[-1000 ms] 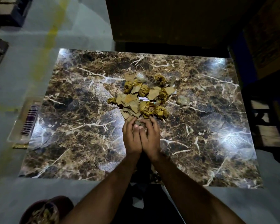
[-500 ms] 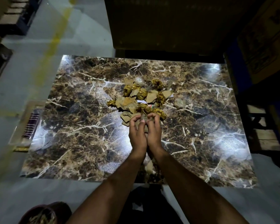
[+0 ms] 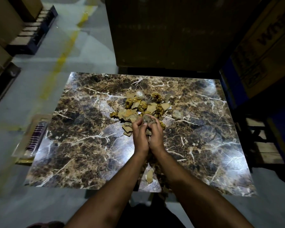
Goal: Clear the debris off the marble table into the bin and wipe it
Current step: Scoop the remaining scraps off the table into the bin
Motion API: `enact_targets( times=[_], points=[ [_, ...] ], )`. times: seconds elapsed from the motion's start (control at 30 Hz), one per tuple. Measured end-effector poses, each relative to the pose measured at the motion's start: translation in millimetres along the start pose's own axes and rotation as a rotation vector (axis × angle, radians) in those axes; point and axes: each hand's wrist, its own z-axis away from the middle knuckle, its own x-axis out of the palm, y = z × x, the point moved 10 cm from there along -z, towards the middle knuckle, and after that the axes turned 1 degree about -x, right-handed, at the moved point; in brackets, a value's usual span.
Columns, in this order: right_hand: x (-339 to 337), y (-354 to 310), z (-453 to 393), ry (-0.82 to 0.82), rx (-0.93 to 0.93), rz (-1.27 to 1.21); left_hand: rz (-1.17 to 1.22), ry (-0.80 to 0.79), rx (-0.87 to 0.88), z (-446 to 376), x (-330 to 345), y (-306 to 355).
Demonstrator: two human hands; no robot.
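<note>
Hands meet at the near edge of the debris pile on the marble table

Nearest the tabletop's front edge, a lone cardboard scrap [image 3: 149, 176] lies between the forearms; just beyond, the left hand [image 3: 139, 137] and right hand [image 3: 155, 136] are pressed side by side above the middle of the marble table [image 3: 82, 145], fingers curled around a crumpled grey scrap [image 3: 147, 119] at the pile's near rim. The debris pile [image 3: 145, 106] of torn cardboard and gold foil balls lies straight ahead of both hands, toward the far edge, spreading mostly left to right, with neither hand clearly nearer. A stray clear wrapper [image 3: 177, 114] sits apart to the right. The bin cannot be made out with any certainty.
</note>
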Motion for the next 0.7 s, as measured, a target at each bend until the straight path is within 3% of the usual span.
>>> enact_targets(
  times=[0.47,0.7],
  points=[
    [-1,-24,-4,0.049,-0.051,-0.079,0.005,0.006,0.097,2,8,37],
    [-12,-30,-6,0.153,-0.091,0.06,-0.036,0.015,0.108,3,10,37]
  ],
)
